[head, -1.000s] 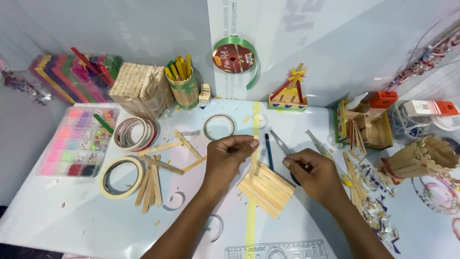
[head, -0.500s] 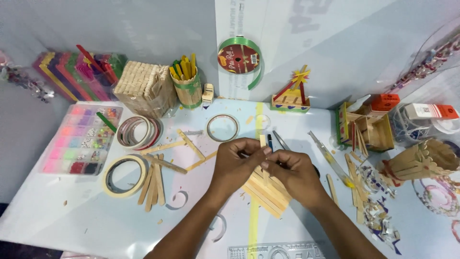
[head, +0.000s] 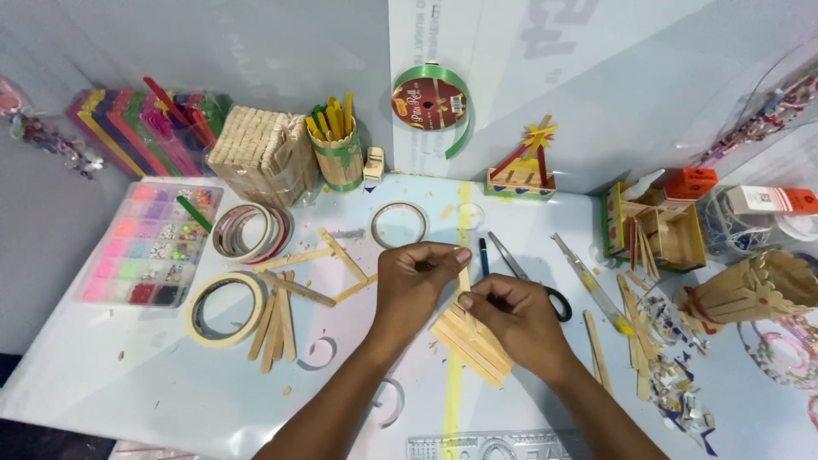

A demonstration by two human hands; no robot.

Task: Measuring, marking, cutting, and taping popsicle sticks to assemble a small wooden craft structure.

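Our right hand (head: 511,319) had come in from the scissors (head: 532,277) to join our left hand (head: 417,277); both hands' fingers pinched one upright stick (head: 464,281) above the stick panel (head: 469,341) on the desk (head: 153,383).

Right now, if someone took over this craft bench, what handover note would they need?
Left hand and right hand together pinch one upright craft stick over the stick panel lying flat on the table.
Scissors lie just behind the right hand; loose sticks and the tape roll lie to the left.
Done: panel laid up.
Left: the held stick is not yet fixed.
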